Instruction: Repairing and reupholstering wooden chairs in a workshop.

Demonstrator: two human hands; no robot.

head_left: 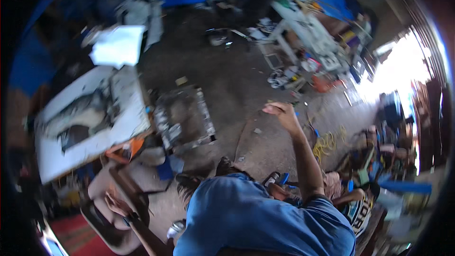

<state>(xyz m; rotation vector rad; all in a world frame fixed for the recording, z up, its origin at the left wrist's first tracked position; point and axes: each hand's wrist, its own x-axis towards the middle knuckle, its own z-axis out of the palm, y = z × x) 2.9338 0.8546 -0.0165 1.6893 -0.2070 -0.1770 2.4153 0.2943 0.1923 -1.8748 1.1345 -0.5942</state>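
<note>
My left hand [117, 205] is low at the left, fingers spread, over the seat of a brown padded chair [102, 182]; I cannot tell whether it touches the chair. Nothing shows in it. My right hand [283, 115] is raised on an outstretched arm above the dark floor, apart from any object. Its fingers are bent and smeared by motion, so whether they hold anything is unclear. Left of centre is a white-topped table [52, 161] bearing a grey-white sewing machine [78, 116].
A worn rectangular frame [206, 116] lies on the floor beside the table. Loose yellow cord [329, 144] coils at the right. A cluttered workbench [310, 33] stands at the back right. Another person in a patterned shirt [360, 213] is low at the right, near piled items.
</note>
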